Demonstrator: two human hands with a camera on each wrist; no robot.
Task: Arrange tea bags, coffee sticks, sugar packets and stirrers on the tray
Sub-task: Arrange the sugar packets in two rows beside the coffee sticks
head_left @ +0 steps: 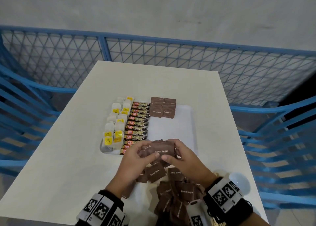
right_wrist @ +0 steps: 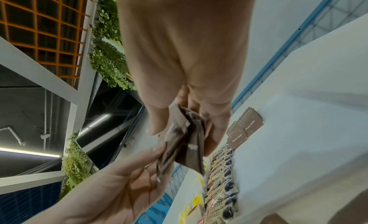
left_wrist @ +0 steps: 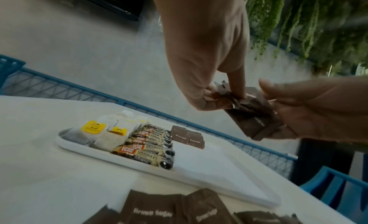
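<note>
Both hands hold one bunch of brown sugar packets [head_left: 160, 150] just above the near edge of the white tray [head_left: 171, 128]. My left hand [head_left: 144, 149] pinches the bunch from the left, my right hand [head_left: 172, 151] from the right. The wrist views show the same grip: left hand [left_wrist: 223, 98], right hand [right_wrist: 182, 137], bunch [left_wrist: 250, 118]. On the tray, tea bags [head_left: 116, 128] with yellow tags fill the left side. A column of coffee sticks [head_left: 136, 126] lies beside them. Sugar packets [head_left: 162, 108] sit in two short rows at the far middle.
A loose pile of brown sugar packets [head_left: 176, 191] lies on the white table [head_left: 59, 157] between my wrists. A pale translucent round object [head_left: 239, 183] sits by my right wrist. The tray's right half is bare. Blue mesh fencing [head_left: 171, 54] surrounds the table.
</note>
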